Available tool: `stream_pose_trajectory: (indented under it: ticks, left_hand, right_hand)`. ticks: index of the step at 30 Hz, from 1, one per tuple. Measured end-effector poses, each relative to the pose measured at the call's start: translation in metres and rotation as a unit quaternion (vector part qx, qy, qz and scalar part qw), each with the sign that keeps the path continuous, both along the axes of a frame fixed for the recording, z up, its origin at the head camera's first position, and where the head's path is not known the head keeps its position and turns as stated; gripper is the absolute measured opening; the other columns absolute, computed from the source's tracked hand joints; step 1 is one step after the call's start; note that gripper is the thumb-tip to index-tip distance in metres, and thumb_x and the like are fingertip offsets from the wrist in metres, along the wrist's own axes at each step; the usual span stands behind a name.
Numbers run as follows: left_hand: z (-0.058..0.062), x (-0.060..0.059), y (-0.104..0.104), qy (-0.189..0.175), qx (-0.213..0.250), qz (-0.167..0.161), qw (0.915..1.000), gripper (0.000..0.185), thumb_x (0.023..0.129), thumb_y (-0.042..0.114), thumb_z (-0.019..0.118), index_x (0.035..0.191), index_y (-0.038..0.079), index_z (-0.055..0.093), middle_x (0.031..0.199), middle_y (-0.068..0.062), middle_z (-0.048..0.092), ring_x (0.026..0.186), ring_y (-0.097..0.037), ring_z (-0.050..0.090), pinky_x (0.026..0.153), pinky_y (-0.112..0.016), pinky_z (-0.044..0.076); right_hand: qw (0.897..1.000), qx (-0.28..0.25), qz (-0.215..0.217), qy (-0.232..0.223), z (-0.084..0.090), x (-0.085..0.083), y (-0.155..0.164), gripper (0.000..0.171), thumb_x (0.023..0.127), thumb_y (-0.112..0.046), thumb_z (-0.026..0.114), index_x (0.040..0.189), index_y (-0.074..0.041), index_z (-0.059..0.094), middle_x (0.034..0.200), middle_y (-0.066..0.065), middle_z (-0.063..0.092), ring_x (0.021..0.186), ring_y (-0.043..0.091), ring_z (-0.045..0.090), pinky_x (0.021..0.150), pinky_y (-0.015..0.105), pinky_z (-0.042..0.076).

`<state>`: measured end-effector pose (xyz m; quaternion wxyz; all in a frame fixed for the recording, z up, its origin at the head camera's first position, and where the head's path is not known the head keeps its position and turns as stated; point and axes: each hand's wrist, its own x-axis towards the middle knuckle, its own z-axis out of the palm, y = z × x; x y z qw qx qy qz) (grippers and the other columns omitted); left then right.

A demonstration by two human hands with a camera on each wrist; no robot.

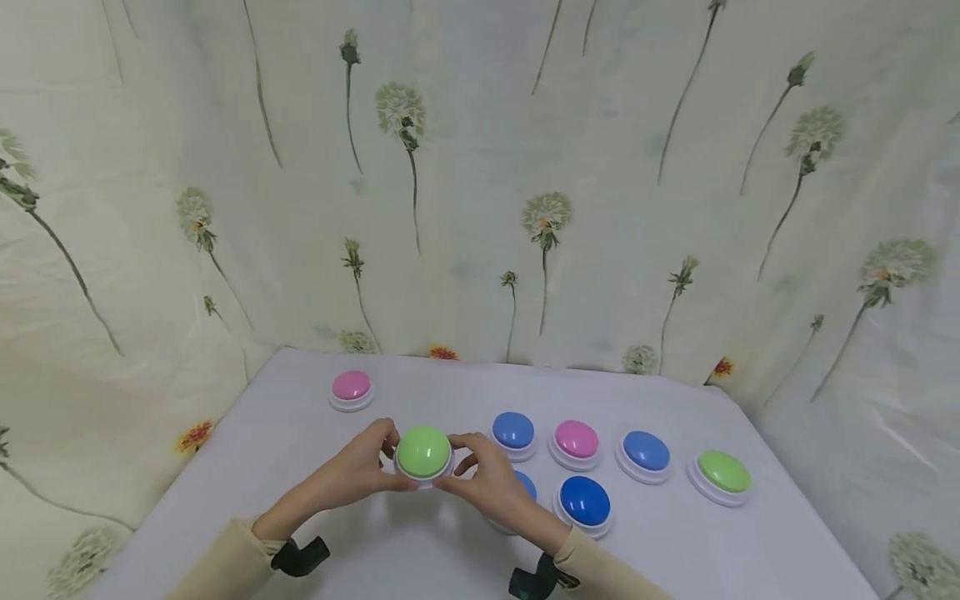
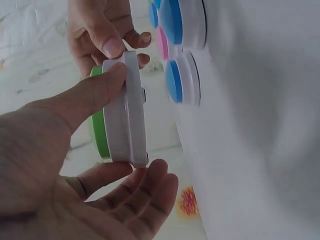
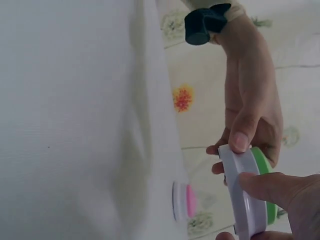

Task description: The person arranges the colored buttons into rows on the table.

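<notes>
Both hands hold a push button with a green dome (image 1: 423, 452) and a white round base, raised above the white table. My left hand (image 1: 352, 471) grips its left side, thumb on the rim and fingers at the far side. On the other side my right hand (image 1: 491, 483) pinches the base between thumb and fingers. In the left wrist view the green-domed button (image 2: 120, 112) stands on edge, with small dark feet under the base. The right wrist view shows both thumbs on the white base of the button (image 3: 245, 195).
On the white table (image 1: 420, 558), a pink button (image 1: 351, 387) stands at the back left. To the right are several blue buttons, among them a dark blue one (image 1: 585, 502), another pink button (image 1: 576, 439) and a second green button (image 1: 723, 472). A flowered curtain (image 1: 465, 208) hangs behind.
</notes>
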<state>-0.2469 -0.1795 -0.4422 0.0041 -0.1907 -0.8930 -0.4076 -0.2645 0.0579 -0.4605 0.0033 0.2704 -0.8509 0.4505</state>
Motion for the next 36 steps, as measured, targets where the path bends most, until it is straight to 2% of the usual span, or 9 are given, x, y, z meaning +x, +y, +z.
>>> stream_pose_trajectory:
  ticks: [4, 7, 14, 21, 27, 33, 36]
  left_hand:
    - [0.003, 0.007, 0.020, -0.001, 0.001, -0.008, 1.0000, 0.055, 0.068, 0.033, 0.087, 0.097, 0.008, 0.047, 0.099, -0.002, 0.053, 0.093, -0.020, 0.053, 0.074, -0.029, 0.046]
    - [0.004, 0.012, 0.035, 0.001, 0.000, -0.025, 0.9997, 0.055, 0.068, 0.034, 0.087, 0.096, 0.009, 0.046, 0.099, -0.002, 0.051, 0.092, -0.020, 0.052, 0.075, -0.028, 0.045]
    - [0.006, 0.019, 0.070, 0.022, -0.002, -0.066, 0.9975, 0.055, 0.068, 0.034, 0.087, 0.095, 0.011, 0.045, 0.099, 0.001, 0.049, 0.092, -0.018, 0.052, 0.078, -0.024, 0.046]
    - [0.012, 0.024, 0.104, 0.037, -0.004, -0.094, 0.9949, 0.052, 0.068, 0.033, 0.087, 0.094, 0.016, 0.045, 0.099, 0.006, 0.048, 0.091, -0.012, 0.052, 0.079, -0.021, 0.046]
    - [0.016, 0.025, 0.133, 0.037, 0.004, -0.112, 0.9930, 0.051, 0.070, 0.032, 0.086, 0.099, 0.018, 0.046, 0.105, 0.007, 0.049, 0.096, -0.005, 0.053, 0.084, -0.023, 0.050]
    - [0.011, 0.032, 0.165, 0.065, -0.028, -0.135, 0.9883, 0.051, 0.070, 0.035, 0.086, 0.097, 0.017, 0.047, 0.097, 0.008, 0.047, 0.086, -0.001, 0.047, 0.074, -0.015, 0.044]
    - [0.007, 0.036, 0.182, 0.077, -0.048, -0.139, 0.9862, 0.052, 0.069, 0.037, 0.086, 0.097, 0.016, 0.048, 0.093, 0.009, 0.045, 0.082, 0.000, 0.043, 0.070, -0.013, 0.042]
  right_hand:
    - [1.000, 0.013, -0.015, 0.007, 0.003, 0.011, 0.020, 0.060, 0.077, -0.033, 0.080, 0.128, -0.013, 0.058, 0.121, 0.004, 0.060, 0.085, 0.014, 0.064, 0.070, 0.023, 0.055]
    - [0.999, 0.026, -0.034, -0.005, 0.003, 0.020, 0.036, 0.060, 0.076, -0.037, 0.080, 0.128, -0.016, 0.057, 0.119, 0.002, 0.060, 0.084, 0.012, 0.063, 0.070, 0.024, 0.056]
    - [0.996, 0.032, -0.080, -0.018, 0.006, 0.043, 0.071, 0.059, 0.074, -0.040, 0.081, 0.124, -0.023, 0.056, 0.116, -0.002, 0.060, 0.085, 0.009, 0.060, 0.067, 0.020, 0.053]
    - [0.988, 0.038, -0.145, -0.035, 0.018, 0.063, 0.101, 0.059, 0.070, -0.038, 0.085, 0.120, -0.025, 0.058, 0.110, -0.005, 0.059, 0.082, 0.007, 0.059, 0.066, 0.020, 0.052]
    - [0.981, 0.057, -0.175, -0.055, 0.025, 0.072, 0.125, 0.062, 0.069, -0.037, 0.085, 0.123, -0.028, 0.056, 0.104, -0.009, 0.058, 0.085, 0.009, 0.058, 0.068, 0.020, 0.053]
    - [0.969, 0.101, -0.193, -0.112, 0.029, 0.085, 0.154, 0.068, 0.069, -0.045, 0.083, 0.126, -0.022, 0.054, 0.111, -0.005, 0.059, 0.089, 0.011, 0.056, 0.067, 0.019, 0.050]
    - [0.970, 0.112, -0.185, -0.107, 0.028, 0.092, 0.171, 0.067, 0.070, -0.042, 0.083, 0.126, -0.019, 0.054, 0.118, -0.001, 0.060, 0.086, 0.008, 0.058, 0.064, 0.018, 0.050]
